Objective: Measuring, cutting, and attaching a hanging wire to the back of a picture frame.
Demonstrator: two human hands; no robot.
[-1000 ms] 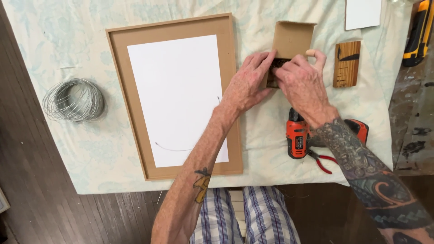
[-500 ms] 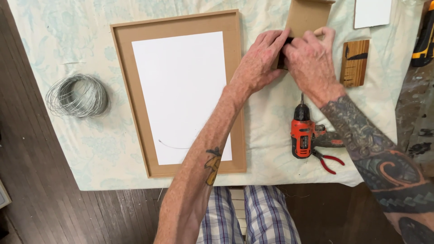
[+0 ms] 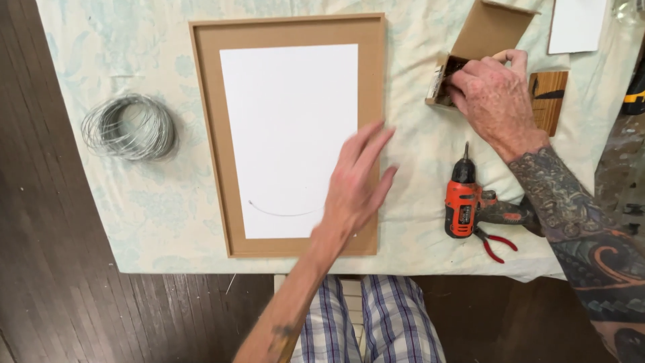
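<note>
**Right hand in the small box, left hand flat over the frame**

My right hand (image 3: 494,94) sits at the open end of a small cardboard box (image 3: 478,37) near the far right of the table. The fingers are curled down over the box mouth, with the thumb stretched along its far edge. I cannot tell whether the fingertips have hold of anything inside; they cover whatever is there. The box lies tilted, its flap raised away from me.

My left hand (image 3: 359,178) is spread open, palm down, fingers straight and slightly apart, holding nothing. It lies over the right-hand border of the picture frame (image 3: 208,134), with the fingertips pointing away from me and to the right. Whether it presses on the frame or hangs just above it, I cannot tell.

The frame lies face down on a pale patterned cloth (image 3: 134,215), with a white sheet (image 3: 289,121) set inside it. A faint curved line marks the sheet near its lower edge.

Left of the frame, well apart, is a coil of grey wire (image 3: 129,126). Right of the frame, near my right forearm, an orange drill (image 3: 463,198) lies with its bit pointing away from me. Red-handled pliers (image 3: 497,243) lie just beside it. A wooden block (image 3: 552,101) lies just beyond my right hand.
</note>
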